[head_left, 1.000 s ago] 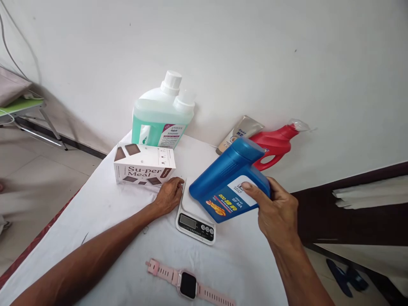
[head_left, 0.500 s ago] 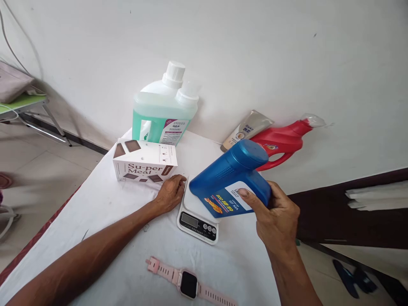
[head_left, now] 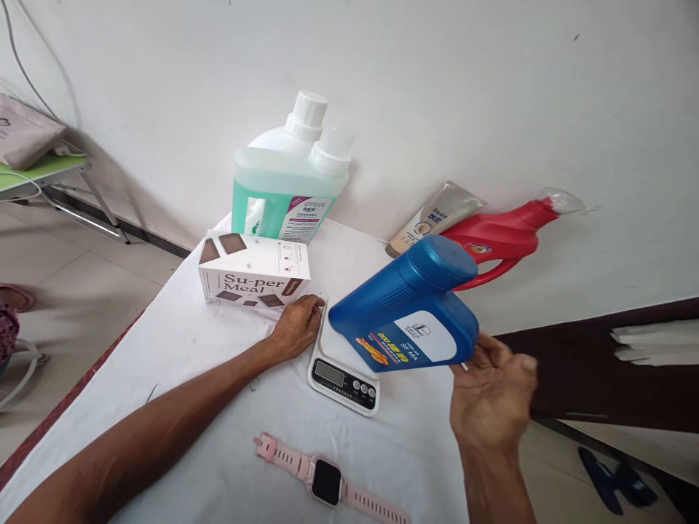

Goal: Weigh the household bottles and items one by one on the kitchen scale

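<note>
**Tipping hazard: blue bottle on the scale**

Leaning steeply toward the person's left, the blue bottle (head_left: 407, 309) rests its lower edge on the kitchen scale (head_left: 343, 371). The right hand (head_left: 491, 397) sits at the bottle's base with fingers loosely spread, touching rather than clamped. The left hand (head_left: 298, 327) lies flat, fingers together, against the scale's edge beside the Su-per Meal box (head_left: 254, 276).

Risk: with so light a hold, the bottle may slide off the platform or topple onto the box. The tabletop (head_left: 191, 407) edge runs close behind the right hand. Open room lies nearer the person, short of the pink watch (head_left: 328, 480). The red bottle (head_left: 499, 236), tube (head_left: 434, 218) and green jug (head_left: 289, 189) crowd the wall side.
</note>
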Demonstrator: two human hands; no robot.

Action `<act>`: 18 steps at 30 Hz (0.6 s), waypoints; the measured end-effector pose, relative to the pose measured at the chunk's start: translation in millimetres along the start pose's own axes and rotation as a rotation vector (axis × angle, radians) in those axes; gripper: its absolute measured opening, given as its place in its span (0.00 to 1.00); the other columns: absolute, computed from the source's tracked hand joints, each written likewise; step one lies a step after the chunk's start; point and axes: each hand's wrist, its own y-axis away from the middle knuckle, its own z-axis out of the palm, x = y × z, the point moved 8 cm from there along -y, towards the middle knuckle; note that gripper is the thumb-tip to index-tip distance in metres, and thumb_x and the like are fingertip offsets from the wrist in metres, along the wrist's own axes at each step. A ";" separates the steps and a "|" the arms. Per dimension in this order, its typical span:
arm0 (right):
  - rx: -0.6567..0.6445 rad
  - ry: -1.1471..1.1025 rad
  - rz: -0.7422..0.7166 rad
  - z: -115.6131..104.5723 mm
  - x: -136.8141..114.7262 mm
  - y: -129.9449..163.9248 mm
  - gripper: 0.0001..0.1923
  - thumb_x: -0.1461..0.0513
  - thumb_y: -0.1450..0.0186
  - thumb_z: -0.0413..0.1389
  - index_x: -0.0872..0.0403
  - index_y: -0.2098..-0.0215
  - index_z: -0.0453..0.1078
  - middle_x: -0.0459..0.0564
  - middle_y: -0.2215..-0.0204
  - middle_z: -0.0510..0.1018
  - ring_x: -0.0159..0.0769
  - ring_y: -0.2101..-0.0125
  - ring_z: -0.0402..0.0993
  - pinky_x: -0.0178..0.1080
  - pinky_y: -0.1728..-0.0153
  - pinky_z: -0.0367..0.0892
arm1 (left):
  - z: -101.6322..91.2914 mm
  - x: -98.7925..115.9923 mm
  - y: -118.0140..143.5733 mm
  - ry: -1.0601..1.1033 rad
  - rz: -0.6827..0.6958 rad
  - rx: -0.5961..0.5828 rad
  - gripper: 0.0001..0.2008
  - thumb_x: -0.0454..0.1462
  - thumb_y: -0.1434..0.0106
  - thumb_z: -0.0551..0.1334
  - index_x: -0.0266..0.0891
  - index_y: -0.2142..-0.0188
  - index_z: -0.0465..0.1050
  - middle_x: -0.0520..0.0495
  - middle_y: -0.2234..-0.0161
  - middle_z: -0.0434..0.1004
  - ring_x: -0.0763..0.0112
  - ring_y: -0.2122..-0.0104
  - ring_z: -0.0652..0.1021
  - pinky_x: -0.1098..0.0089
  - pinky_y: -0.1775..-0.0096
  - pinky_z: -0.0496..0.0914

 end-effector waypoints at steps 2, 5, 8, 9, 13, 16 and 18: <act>0.135 0.023 0.113 -15.8 36.2 8.8 0.28 0.35 0.38 0.59 0.51 0.65 0.74 0.49 0.71 0.78 0.41 0.70 0.77 0.44 0.69 0.73 | -0.5 0.3 0.0 0.000 -0.004 0.000 0.16 0.27 0.35 0.54 0.35 0.52 0.74 0.41 0.60 0.82 0.61 0.61 0.82 0.60 0.54 0.76; 0.179 0.081 0.209 -23.2 80.5 22.9 0.27 0.38 0.38 0.62 0.52 0.74 0.69 0.46 0.81 0.74 0.37 0.79 0.70 0.40 0.76 0.67 | -1.7 1.5 0.2 0.005 -0.005 0.002 0.16 0.27 0.36 0.54 0.35 0.52 0.74 0.42 0.60 0.82 0.62 0.61 0.81 0.61 0.55 0.76; 0.187 0.116 0.173 -25.6 96.7 27.4 0.25 0.43 0.37 0.64 0.52 0.78 0.67 0.44 0.83 0.72 0.34 0.81 0.68 0.38 0.78 0.63 | -2.7 2.8 0.1 0.009 -0.006 0.003 0.16 0.27 0.36 0.55 0.36 0.52 0.74 0.43 0.60 0.82 0.63 0.62 0.81 0.63 0.56 0.76; 0.180 0.121 0.168 -25.7 98.6 27.0 0.25 0.44 0.37 0.65 0.51 0.78 0.66 0.43 0.84 0.71 0.33 0.81 0.68 0.37 0.79 0.63 | -3.2 3.2 0.0 0.011 -0.010 0.003 0.16 0.27 0.36 0.55 0.37 0.52 0.74 0.44 0.61 0.82 0.64 0.62 0.81 0.63 0.56 0.76; 0.126 0.156 0.168 -24.4 98.9 23.1 0.23 0.47 0.35 0.65 0.51 0.78 0.67 0.41 0.83 0.71 0.31 0.80 0.68 0.36 0.77 0.62 | -3.9 4.5 -0.1 0.018 -0.036 -0.013 0.15 0.27 0.35 0.55 0.36 0.52 0.75 0.44 0.61 0.82 0.64 0.62 0.82 0.64 0.57 0.76; 0.092 0.191 0.166 -23.1 97.9 23.2 0.22 0.47 0.33 0.64 0.51 0.77 0.68 0.42 0.82 0.74 0.30 0.79 0.67 0.36 0.76 0.62 | -4.3 4.4 0.1 0.015 -0.057 -0.025 0.16 0.28 0.35 0.55 0.36 0.51 0.75 0.43 0.60 0.82 0.64 0.62 0.82 0.65 0.58 0.76; 0.075 0.212 0.158 -22.0 97.4 24.2 0.23 0.47 0.32 0.63 0.51 0.77 0.68 0.42 0.82 0.74 0.30 0.79 0.66 0.36 0.75 0.62 | -4.7 3.8 0.0 0.014 -0.068 -0.027 0.17 0.28 0.35 0.55 0.37 0.50 0.75 0.44 0.60 0.83 0.64 0.62 0.82 0.65 0.58 0.76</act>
